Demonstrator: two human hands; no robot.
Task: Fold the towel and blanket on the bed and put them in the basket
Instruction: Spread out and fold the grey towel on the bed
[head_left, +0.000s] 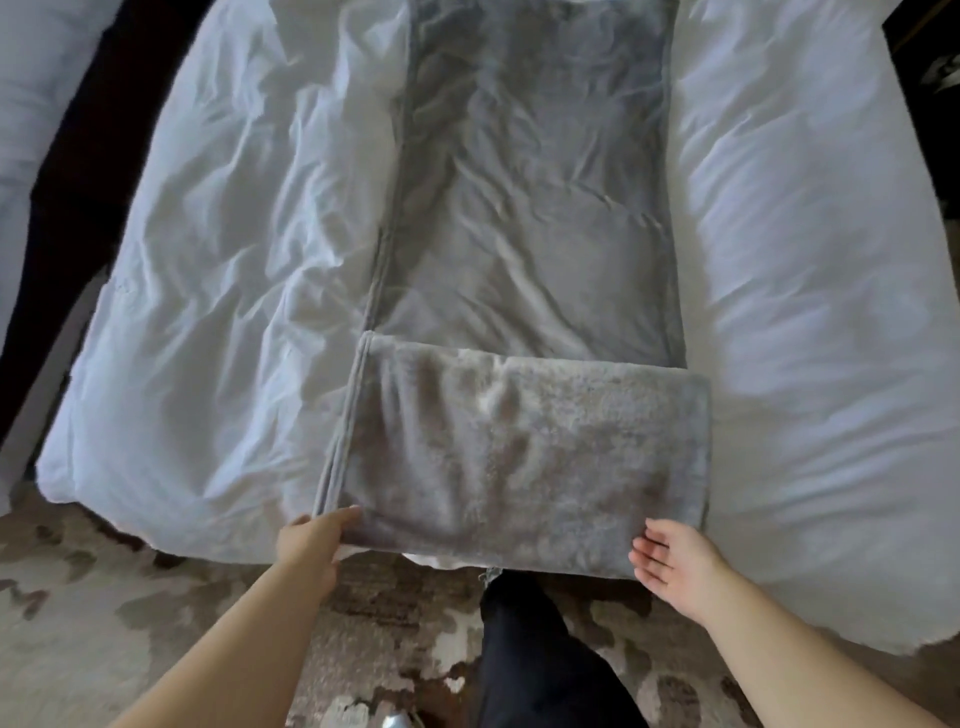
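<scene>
A: Since the grey blanket (530, 249) lies as a long strip down the middle of the bed (208, 312), with its end at the foot of the bed turned over once, which step is this?

B: Folding the blanket end over end, I'd say. From the head camera, neither towel nor basket shows anywhere around the bed.

A: And next?

B: Probably both near corners get lifted together and carried toward the head of the bed, kept level so the edges stack.

A: The hands?

B: The left hand (311, 540) is at the folded part's left corner, by the foot edge of the bed. Its fingers (345, 517) lie fairly straight on the plush, touching it but not curled round it. The right hand (670, 558) is at the right corner, palm up, fingers (649, 545) loosely spread and holding nothing. They are just beside the blanket's edge; whether they touch it I cannot tell.
</scene>
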